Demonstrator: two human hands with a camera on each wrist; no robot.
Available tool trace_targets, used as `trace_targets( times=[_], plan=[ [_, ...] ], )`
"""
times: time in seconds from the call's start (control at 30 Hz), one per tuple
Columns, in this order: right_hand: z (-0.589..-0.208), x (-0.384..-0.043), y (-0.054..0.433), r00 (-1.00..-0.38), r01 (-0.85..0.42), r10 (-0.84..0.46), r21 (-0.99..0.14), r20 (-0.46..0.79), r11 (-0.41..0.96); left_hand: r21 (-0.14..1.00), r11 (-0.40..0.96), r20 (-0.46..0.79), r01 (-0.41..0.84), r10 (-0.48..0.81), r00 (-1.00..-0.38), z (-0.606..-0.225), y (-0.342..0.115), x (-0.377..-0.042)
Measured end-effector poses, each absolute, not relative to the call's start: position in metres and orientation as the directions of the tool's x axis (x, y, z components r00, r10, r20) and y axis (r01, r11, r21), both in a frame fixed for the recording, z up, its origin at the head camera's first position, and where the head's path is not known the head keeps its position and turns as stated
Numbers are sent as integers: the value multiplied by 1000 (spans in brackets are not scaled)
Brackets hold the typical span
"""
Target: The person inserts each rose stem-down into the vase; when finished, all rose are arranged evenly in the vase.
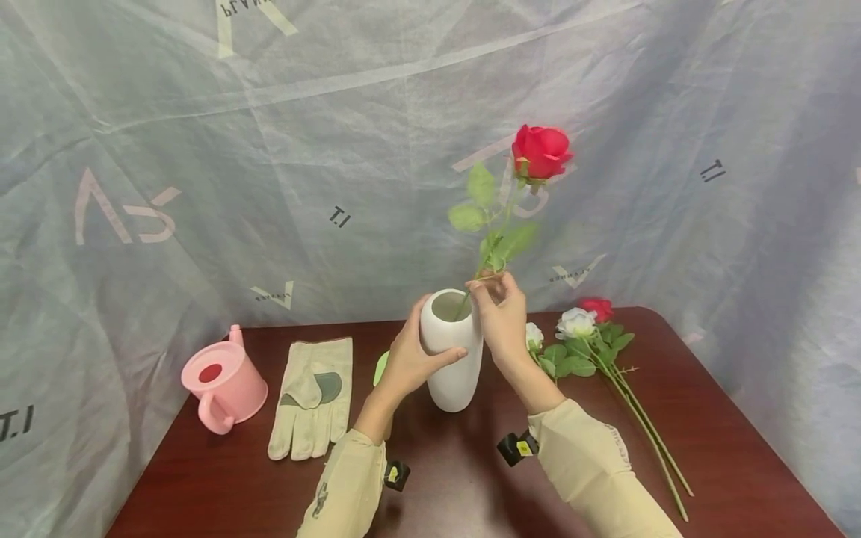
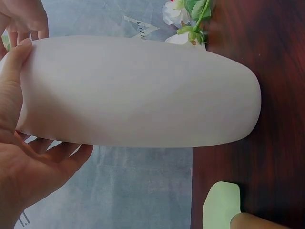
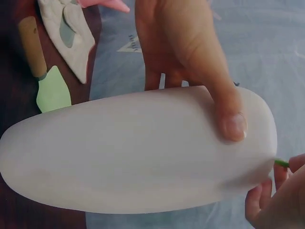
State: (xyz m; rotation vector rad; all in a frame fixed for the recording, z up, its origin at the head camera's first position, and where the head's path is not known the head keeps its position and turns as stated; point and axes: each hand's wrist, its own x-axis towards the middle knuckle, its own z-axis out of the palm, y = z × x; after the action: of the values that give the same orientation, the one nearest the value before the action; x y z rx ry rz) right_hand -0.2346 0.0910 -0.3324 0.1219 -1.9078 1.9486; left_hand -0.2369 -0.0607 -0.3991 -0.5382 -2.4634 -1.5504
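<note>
My left hand (image 1: 412, 357) grips a white vase (image 1: 452, 373) around its upper part, the thumb across the near side. In the head view the vase stands roughly upright, its mouth facing up. At the rim, my right hand (image 1: 503, 317) pinches the green stem of a red rose (image 1: 542, 152). The stem's lower end is inside the mouth, while bloom and leaves rise above the hand. In the right wrist view only a bit of stem (image 3: 282, 163) shows between the right fingers. How deep the stem reaches is hidden by the vase wall.
White roses (image 1: 576, 323) and another red rose (image 1: 597, 307) lie on the table's right side. On the left are a pink watering can (image 1: 232, 385) and a pale work glove (image 1: 316, 396). A green-bladed trowel (image 3: 53, 89) with a wooden handle lies left of the vase.
</note>
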Motion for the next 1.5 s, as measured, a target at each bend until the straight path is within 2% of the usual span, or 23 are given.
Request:
trace_targets(
  times=[0.33, 0.53, 0.7, 0.8, 0.9, 1.2, 1.37, 1.5],
  plan=[
    [-338, -232, 86, -890, -406, 111, -879, 442, 249, 839, 390, 317, 378, 213, -924, -399, -62, -235],
    [-334, -226, 84, -870, -448, -20, -772, 493, 452, 851, 375, 297, 367, 232, -926, -400, -63, -236],
    [-331, -222, 84, -886, -432, -120, -701, 448, 567, 841, 422, 268, 339, 220, -938, -400, -64, -236],
    [-332, -220, 90, -927, -359, -122, -739, 355, 570, 819, 416, 321, 395, 239, -916, -400, -64, -239],
    [-334, -217, 99, -954, -284, -72, -792, 292, 541, 801, 388, 380, 455, 257, -888, -401, -62, -241],
    [-353, -212, 145, -963, -216, 78, -910, 259, 353, 783, 326, 463, 529, 262, -847, -405, -58, -246],
    [-374, -206, 180, -966, -198, 77, -894, 248, 401, 722, 383, 514, 576, 260, -817, -405, -58, -244],
    [-393, -200, 210, -972, -173, 66, -880, 225, 443, 741, 374, 502, 557, 243, -830, -402, -60, -240]
  ],
)
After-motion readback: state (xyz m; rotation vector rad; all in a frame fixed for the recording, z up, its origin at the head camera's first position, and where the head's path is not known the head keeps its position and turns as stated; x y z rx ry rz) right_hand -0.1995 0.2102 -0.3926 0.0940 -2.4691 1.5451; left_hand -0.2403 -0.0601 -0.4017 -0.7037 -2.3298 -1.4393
